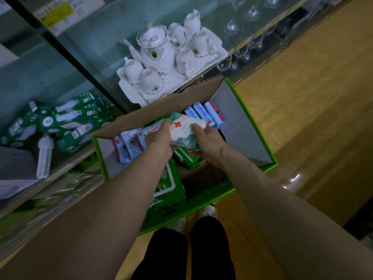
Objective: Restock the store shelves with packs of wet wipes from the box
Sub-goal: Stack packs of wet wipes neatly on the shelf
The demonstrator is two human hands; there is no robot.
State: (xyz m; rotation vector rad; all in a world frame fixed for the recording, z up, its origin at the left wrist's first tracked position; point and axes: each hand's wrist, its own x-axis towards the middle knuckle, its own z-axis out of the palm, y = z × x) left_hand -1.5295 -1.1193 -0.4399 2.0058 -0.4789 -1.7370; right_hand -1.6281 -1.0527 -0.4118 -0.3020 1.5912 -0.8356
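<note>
The pack of wet wipes [184, 131], white with a red cross and teal leaves, sits between our two hands just above the open box [238, 122]. Our left hand [159, 139] wraps its near end, and our right hand [204, 138] lays its fingers [196, 128] over the top with the thumb curled underneath, so both hands hold it firmly. We judge the two-handed hold suits a soft pack that would sag from one end.

Below it, blue packs [198, 111] stand on edge along the far wall and green packs [168, 180] lie flat nearer us, so plenty is left to shelve. The box stands on the floor against the display, close to reach. Just beyond it a glass shelf [96, 49] carries a white tea set [161, 55], which we should steer around.
</note>
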